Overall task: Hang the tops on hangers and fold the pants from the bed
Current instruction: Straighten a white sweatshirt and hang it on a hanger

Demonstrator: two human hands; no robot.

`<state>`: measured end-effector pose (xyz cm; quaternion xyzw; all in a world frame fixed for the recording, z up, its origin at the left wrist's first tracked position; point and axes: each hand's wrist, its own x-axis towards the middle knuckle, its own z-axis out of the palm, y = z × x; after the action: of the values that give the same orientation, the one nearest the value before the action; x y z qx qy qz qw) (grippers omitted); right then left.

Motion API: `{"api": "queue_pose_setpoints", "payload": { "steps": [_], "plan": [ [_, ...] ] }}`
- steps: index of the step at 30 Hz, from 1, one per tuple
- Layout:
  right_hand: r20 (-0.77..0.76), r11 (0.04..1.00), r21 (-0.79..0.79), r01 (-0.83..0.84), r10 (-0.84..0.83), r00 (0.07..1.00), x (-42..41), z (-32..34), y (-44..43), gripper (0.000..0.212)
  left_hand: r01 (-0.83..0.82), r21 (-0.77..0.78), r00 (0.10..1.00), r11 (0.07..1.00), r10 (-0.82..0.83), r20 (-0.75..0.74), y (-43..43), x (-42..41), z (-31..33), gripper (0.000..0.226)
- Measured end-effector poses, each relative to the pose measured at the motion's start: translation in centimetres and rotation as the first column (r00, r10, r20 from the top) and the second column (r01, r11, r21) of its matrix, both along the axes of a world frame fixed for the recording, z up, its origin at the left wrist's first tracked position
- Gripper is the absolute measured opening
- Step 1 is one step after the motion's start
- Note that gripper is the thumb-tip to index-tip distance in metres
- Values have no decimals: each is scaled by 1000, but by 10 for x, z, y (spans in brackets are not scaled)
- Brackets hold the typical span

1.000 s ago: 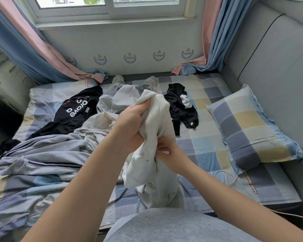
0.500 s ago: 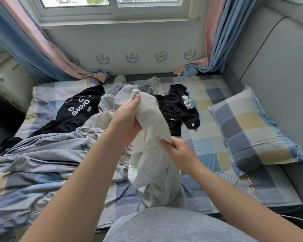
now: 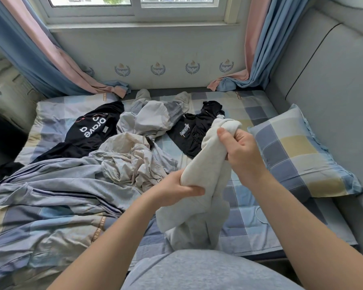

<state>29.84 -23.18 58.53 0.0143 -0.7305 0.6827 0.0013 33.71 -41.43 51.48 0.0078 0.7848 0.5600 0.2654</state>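
A cream-white garment (image 3: 205,168) hangs bunched above the bed's front edge, held in both hands. My right hand (image 3: 241,151) grips its ribbed upper end, up and to the right. Lower down, my left hand (image 3: 176,189) grips its middle, and the rest droops to the sheet. On the bed lie a black top with white letters (image 3: 88,132), a second black top (image 3: 193,132), a grey garment (image 3: 153,116), a crumpled beige garment (image 3: 130,162) and grey striped pants (image 3: 57,185). No hanger is in view.
The checked bed sheet (image 3: 245,222) covers the mattress. A checked pillow (image 3: 298,151) lies at the right against a grey padded wall (image 3: 333,84). Blue and pink curtains (image 3: 40,55) hang at both sides of the window. A thin white cable (image 3: 260,216) lies near the front right.
My right hand moved up and right to the garment's ribbed end. My left hand dropped from the top to its middle. The garment now slants from lower left to upper right.
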Motion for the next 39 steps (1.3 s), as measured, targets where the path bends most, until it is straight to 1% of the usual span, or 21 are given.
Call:
{"api": "queue_pose_setpoints", "payload": {
  "steps": [2, 5, 7, 10, 12, 14, 15, 17, 18, 19, 20, 21, 23, 25, 26, 29, 31, 33, 36, 38, 39],
  "plan": [
    [24, 1000, 26, -2, 1, 1000, -3, 0, 4, 47, -82, -9, 992, 997, 81, -93, -3, -1, -1, 35],
    [66, 1000, 3, -3, 3, 998, -5, -2, 12, 35, -170, -38, 954, 985, 155, -257, -7, -3, 3, 12],
    [116, 1000, -20, -16, 19, 993, -7, -4, 17, 29, -210, -31, 919, 977, 187, -346, -9, -4, 11, 7],
    [185, 999, -42, -33, 40, 982, -10, -7, 20, 26, -234, -2, 869, 972, 208, -450, -11, -7, 30, 15],
    [219, 999, -45, -31, 40, 975, -10, -12, 20, 22, -237, 24, 842, 971, 218, -493, -11, -9, 44, 28],
    [195, 999, 6, -34, 32, 980, -6, -17, 18, 17, -255, 78, 820, 964, 258, -511, -10, -11, 57, 33],
    [148, 998, 64, -13, 3, 989, -3, -19, 16, 17, -275, 112, 810, 955, 293, -508, -9, -11, 64, 33],
    [-12, 980, 183, 84, -83, 996, 10, -20, 12, 25, -332, 183, 789, 925, 379, -484, -8, -12, 76, 34],
    [-94, 973, 203, 112, -95, 991, 17, -20, 10, 24, -357, 214, 776, 909, 416, -475, -7, -12, 82, 32],
    [-146, 976, 201, 87, -58, 988, 25, -20, 7, 20, -373, 243, 765, 895, 445, -465, -7, -12, 87, 31],
    [-164, 979, 202, 19, 15, 986, 31, -21, 3, 16, -385, 268, 760, 883, 468, -450, -5, -12, 92, 33],
    [-151, 976, 205, -74, 106, 983, 37, -23, -2, 16, -397, 290, 757, 871, 490, -432, -4, -11, 99, 37],
    [-107, 947, 226, -228, 257, 960, 43, -30, -15, 30, -425, 324, 756, 845, 529, -386, 0, -11, 110, 42],
    [-78, 925, 267, -272, 302, 950, 43, -37, -26, 50, -431, 374, 771, 821, 551, -319, 3, -11, 120, 39],
    [-49, 923, 272, -272, 296, 954, 42, -39, -30, 53, -439, 401, 777, 804, 564, -281, 4, -12, 124, 34],
    [17, 927, 255, -276, 281, 959, 34, -42, -34, 47, -446, 464, 798, 766, 575, -183, 6, -12, 141, 26],
    [15, 913, 319, -256, 265, 964, 27, -46, -30, 36, -440, 508, 815, 740, 567, -120, 4, -13, 152, 26],
    [20, 894, 379, -239, 251, 968, 21, -47, -25, 19, -445, 533, 818, 720, 569, -85, -1, -16, 158, 27],
    [50, 874, 429, -227, 228, 972, 12, -49, -13, 17, -498, 550, 783, 670, 621, -48, -13, -22, 157, 27],
    [60, 874, 434, -220, 215, 975, 8, -48, -5, 5, -568, 547, 740, 615, 673, 11, -21, -28, 150, 33],
    [66, 879, 420, -225, 217, 974, 7, -47, -2, 12, -616, 532, 708, 581, 705, 50, -26, -32, 144, 35]
  ]
}}
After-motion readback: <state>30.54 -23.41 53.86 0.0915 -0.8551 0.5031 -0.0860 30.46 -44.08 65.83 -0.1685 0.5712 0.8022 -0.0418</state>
